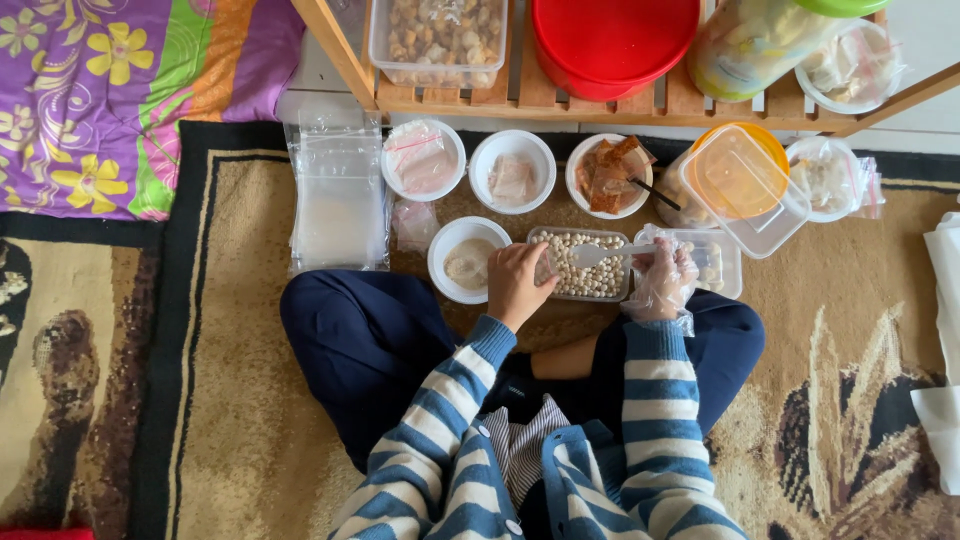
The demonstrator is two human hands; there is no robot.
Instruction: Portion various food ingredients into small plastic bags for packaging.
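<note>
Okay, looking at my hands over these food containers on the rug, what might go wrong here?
The white plastic spoon in your gloved right hand hovers above the clear rectangular tub of pale round balls; balls might roll off onto the patterned brown rug. Your bare left hand presses the tub's edge, which might tip it.

Patterned brown carpet [850,400] with black border across floor; low wooden slatted shelf [600,100] along top edge; purple floral bedding [110,100] at top-left corner; soft daylight.

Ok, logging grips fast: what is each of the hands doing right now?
Left hand: closed on the edge of the tray of pale round balls.
Right hand, in a clear glove: closed on the white spoon.
</note>
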